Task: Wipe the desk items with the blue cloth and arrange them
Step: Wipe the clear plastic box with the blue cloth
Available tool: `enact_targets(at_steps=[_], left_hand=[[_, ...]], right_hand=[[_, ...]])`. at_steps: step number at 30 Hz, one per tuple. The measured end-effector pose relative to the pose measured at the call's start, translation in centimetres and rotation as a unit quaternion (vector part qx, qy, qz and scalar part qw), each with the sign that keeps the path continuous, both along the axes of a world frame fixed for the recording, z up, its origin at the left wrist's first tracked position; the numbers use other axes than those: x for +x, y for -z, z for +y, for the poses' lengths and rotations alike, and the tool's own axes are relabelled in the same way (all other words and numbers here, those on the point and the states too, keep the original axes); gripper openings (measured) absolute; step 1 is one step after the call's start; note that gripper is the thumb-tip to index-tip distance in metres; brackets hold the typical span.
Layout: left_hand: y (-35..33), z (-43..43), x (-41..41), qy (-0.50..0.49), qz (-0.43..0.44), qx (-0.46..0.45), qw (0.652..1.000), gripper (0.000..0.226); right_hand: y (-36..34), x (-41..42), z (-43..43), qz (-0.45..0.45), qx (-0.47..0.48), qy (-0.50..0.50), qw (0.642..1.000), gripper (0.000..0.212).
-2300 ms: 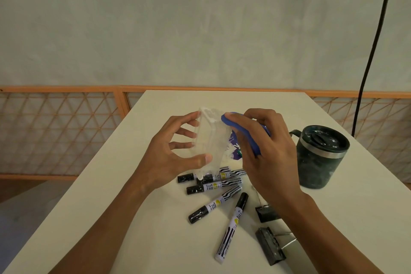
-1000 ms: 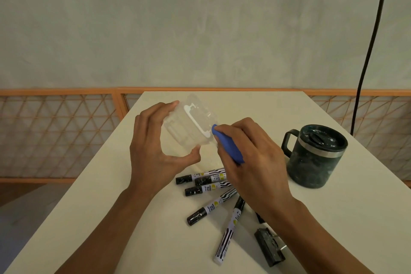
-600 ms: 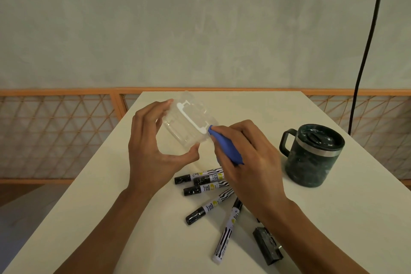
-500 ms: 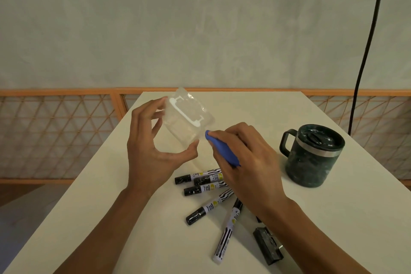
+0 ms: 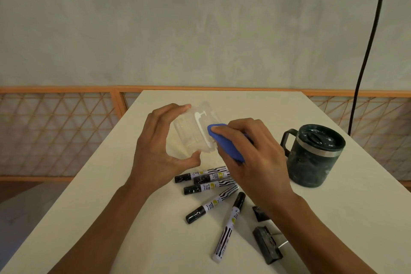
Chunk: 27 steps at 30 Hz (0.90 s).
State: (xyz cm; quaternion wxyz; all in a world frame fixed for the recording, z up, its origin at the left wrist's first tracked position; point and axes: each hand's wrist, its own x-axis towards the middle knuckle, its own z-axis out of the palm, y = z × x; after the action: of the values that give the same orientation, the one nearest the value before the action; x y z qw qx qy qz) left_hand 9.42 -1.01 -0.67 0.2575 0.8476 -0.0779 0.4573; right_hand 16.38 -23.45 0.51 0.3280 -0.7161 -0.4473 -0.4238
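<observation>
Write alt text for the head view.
A left hand holds a clear plastic container above a white desk while the right hand presses a blue cloth against it. Five black markers, two binder clips and a dark lidded mug sit below.

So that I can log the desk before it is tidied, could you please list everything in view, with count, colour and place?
container: one, clear plastic, held above the table
cloth: one, blue, pressed against the container
markers: five, black and white, loose on the table below the hands
binder clips: two, black, near the right forearm, one partly hidden
mug: one, dark green with lid, on the table's right side
table: one, off-white, centre
cable: one, black, hanging at the right
railing: one, orange lattice, behind the table
wall: one, grey, background
left hand: fingers and thumb curled round the container
right hand: fingers gripping the cloth
</observation>
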Motion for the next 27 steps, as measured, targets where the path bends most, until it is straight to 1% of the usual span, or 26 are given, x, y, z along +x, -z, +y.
enact_targets(at_steps=[3,6,9,12,19,23,27], left_hand=[[0.0,0.3,-0.1,-0.021,-0.017,0.009,1.000,0.097],[0.1,0.4,-0.1,-0.029,-0.019,0.021,0.999,0.097],[0.0,0.1,0.0,-0.036,-0.021,0.053,0.998,0.098],[0.0,0.0,0.1,-0.033,-0.024,0.083,0.996,0.094],[0.2,-0.1,0.3,-0.019,-0.033,0.112,0.993,0.093],[0.1,-0.4,0.3,-0.026,-0.056,0.120,0.991,0.090],[0.2,-0.2,0.4,-0.042,-0.072,0.132,0.988,0.086]], right_hand=[[-0.2,-0.1,0.0,0.026,-0.055,0.000,0.998,0.033],[-0.5,-0.1,-0.3,0.034,-0.073,-0.004,0.997,0.030],[-0.3,0.2,-0.3,0.022,-0.051,0.004,0.998,0.027],[0.0,0.3,-0.1,0.021,-0.018,0.013,1.000,0.029],[0.1,-0.2,0.3,0.034,0.052,0.038,0.997,0.028],[-0.2,-0.4,0.5,0.046,0.067,0.036,0.996,0.025],[-0.2,-0.4,0.7,0.057,0.055,0.038,0.996,0.023]])
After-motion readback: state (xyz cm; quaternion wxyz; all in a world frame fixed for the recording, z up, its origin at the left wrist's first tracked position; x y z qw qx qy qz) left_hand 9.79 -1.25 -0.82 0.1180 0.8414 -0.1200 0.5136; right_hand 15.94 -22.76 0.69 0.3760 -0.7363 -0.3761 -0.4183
